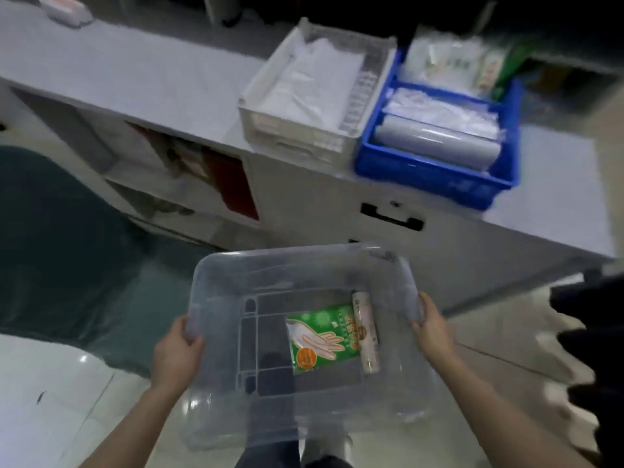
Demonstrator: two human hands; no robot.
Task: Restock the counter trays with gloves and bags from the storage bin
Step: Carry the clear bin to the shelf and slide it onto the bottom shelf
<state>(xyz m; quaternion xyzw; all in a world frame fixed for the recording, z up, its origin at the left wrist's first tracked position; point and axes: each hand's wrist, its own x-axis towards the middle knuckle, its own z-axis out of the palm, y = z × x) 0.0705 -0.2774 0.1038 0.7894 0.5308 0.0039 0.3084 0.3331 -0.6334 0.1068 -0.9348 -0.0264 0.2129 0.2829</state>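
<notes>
Print on the glove packet (320,336) and roll (366,332) blurs unreadably.

- Left hand (175,352): bare, no glove, ring or watch visible.
- Right hand (434,327): bare, likewise unadorned.
- Forearms: uncovered to the frame edge (no sleeves in view).
- Legs: dark trousers, seen blurred through clear plastic.

The storage bin (304,265) is made of clear, smooth plastic. A glossy green printed packet (320,336) is seen inside. The blue tray (435,170) and white tray (297,136) are of matt plastic; the floor (50,400) is glossy tile.
</notes>
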